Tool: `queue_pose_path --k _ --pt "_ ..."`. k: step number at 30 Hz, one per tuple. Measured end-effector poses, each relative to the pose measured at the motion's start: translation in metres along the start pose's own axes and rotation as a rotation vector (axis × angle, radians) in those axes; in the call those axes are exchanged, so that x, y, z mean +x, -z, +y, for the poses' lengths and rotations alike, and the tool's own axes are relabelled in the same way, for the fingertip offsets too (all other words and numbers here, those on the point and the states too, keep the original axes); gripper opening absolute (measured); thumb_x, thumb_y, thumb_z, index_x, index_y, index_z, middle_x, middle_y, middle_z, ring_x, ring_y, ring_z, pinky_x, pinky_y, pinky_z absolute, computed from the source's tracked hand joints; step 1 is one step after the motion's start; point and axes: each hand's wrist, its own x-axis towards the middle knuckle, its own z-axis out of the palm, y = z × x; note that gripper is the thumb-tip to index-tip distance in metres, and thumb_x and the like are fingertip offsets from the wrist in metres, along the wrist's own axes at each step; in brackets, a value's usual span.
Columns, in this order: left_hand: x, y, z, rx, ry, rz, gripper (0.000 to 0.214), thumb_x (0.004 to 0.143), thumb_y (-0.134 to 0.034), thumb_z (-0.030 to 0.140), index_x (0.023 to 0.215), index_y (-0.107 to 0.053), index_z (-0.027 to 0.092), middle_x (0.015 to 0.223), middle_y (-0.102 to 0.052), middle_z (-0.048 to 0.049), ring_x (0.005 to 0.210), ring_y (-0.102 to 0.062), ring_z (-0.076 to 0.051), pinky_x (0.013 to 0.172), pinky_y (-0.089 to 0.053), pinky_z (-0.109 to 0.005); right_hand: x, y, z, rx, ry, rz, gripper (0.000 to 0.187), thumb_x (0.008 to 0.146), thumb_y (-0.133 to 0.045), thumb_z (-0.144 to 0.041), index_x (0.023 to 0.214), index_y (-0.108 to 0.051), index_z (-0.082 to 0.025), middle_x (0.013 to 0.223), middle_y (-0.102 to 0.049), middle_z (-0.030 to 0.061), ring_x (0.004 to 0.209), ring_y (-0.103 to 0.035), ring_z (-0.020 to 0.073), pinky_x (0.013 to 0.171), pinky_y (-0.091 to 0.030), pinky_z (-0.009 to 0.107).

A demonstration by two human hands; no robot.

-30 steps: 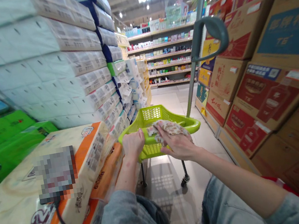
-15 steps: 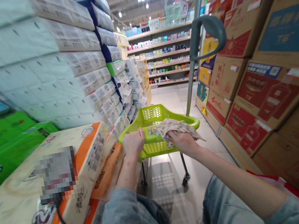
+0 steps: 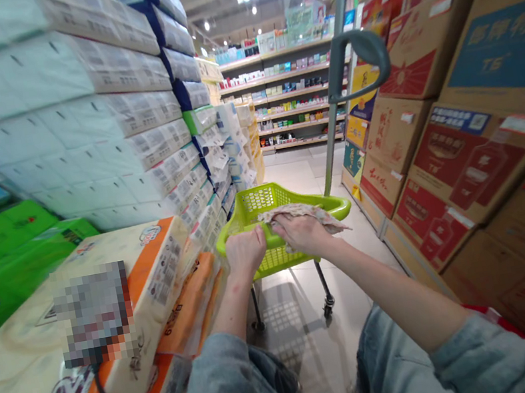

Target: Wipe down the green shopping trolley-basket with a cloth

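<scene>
Head view: green cart (image 3: 276,260) at twelve o'clock on the shop floor (image 3: 362,274); my left fingers (image 3: 250,242) clasp its handle (image 3: 270,234), my right fingers (image 3: 285,225) clutch patterned cloth (image 3: 313,212) over it; cartons (image 3: 464,161) at two.

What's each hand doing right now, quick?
Left hand: closed around the green cart's handle.
Right hand: closed on a patterned cloth, at the same handle.
</scene>
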Motion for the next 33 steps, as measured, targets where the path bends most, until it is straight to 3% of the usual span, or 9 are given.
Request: queue_pose_path --k 3,5,9,12,16,21,29,33 --pt "-0.002 0.0 0.009 -0.021 0.01 -0.009 0.068 0.096 -0.014 0.038 0.078 -0.074 0.01 0.072 -0.07 -0.0164 0.069 -0.066 -0.023 0.063 -0.04 -0.031 0.01 0.004 0.026 0.042 0.036 -0.018 0.042 0.099 -0.026 -0.033 0.127 -0.053 -0.019 0.131 -0.059 0.0077 0.118 -0.055 0.0181 0.099 -0.042 0.031" --pt "-0.004 -0.001 0.015 -0.023 0.02 -0.01 0.068 0.096 -0.014 0.038 0.078 -0.074 0.01 0.071 -0.07 -0.0164 0.068 -0.066 -0.023 0.064 -0.041 -0.032 0.018 0.009 0.039 0.035 0.012 -0.09 0.041 0.098 -0.027 -0.032 0.124 -0.056 -0.02 0.128 -0.061 0.0064 0.118 -0.056 0.017 0.1 -0.042 0.03" --pt "-0.006 -0.002 0.021 0.011 0.035 0.017 0.069 0.096 -0.013 0.036 0.077 -0.074 0.009 0.07 -0.07 -0.0172 0.068 -0.066 -0.023 0.064 -0.041 -0.033 0.033 0.021 0.04 -0.026 -0.016 -0.333 0.037 0.095 -0.035 -0.037 0.104 -0.067 -0.02 0.105 -0.071 0.0079 0.099 -0.065 0.0207 0.083 -0.048 0.028" --pt "-0.008 -0.002 0.023 0.026 0.038 0.038 0.069 0.096 -0.013 0.036 0.076 -0.074 0.009 0.069 -0.069 -0.0172 0.067 -0.066 -0.023 0.064 -0.041 -0.033 0.043 0.025 0.026 -0.016 0.026 -0.425 0.039 0.094 -0.035 -0.039 0.094 -0.07 -0.02 0.1 -0.072 0.0082 0.092 -0.067 0.0216 0.073 -0.048 0.027" --pt "-0.008 0.0 0.025 0.027 0.048 0.037 0.069 0.097 -0.014 0.037 0.075 -0.074 0.009 0.068 -0.07 -0.0168 0.066 -0.066 -0.023 0.064 -0.041 -0.032 0.049 0.021 0.015 0.01 0.062 -0.405 0.046 0.095 -0.029 -0.042 0.093 -0.07 -0.021 0.099 -0.073 0.0079 0.089 -0.067 0.0213 0.068 -0.047 0.026" --pt "-0.007 0.002 0.029 0.024 0.041 0.032 0.068 0.096 -0.015 0.035 0.076 -0.074 0.01 0.07 -0.07 -0.0166 0.067 -0.067 -0.024 0.065 -0.041 -0.033 0.043 0.018 0.024 0.019 0.008 -0.362 0.054 0.096 -0.022 -0.045 0.091 -0.07 -0.022 0.096 -0.073 0.0085 0.085 -0.068 0.0227 0.066 -0.046 0.028" --pt "-0.007 0.004 0.034 0.05 0.046 0.022 0.071 0.096 -0.011 0.035 0.074 -0.074 0.01 0.069 -0.07 -0.0169 0.065 -0.066 -0.024 0.063 -0.04 -0.033 0.011 0.018 0.076 -0.009 -0.17 -0.301 0.05 0.097 -0.022 -0.043 0.102 -0.067 -0.022 0.104 -0.071 0.0076 0.091 -0.065 0.0211 0.068 -0.045 0.027" --pt "-0.005 0.002 0.029 0.05 0.055 0.029 0.073 0.096 -0.01 0.037 0.074 -0.074 0.011 0.069 -0.07 -0.0163 0.065 -0.066 -0.023 0.064 -0.04 -0.033 -0.02 0.018 0.108 -0.165 -0.247 -0.24 0.055 0.097 -0.021 -0.04 0.09 -0.07 -0.015 0.092 -0.071 0.0131 0.086 -0.065 0.0245 0.072 -0.044 0.033"
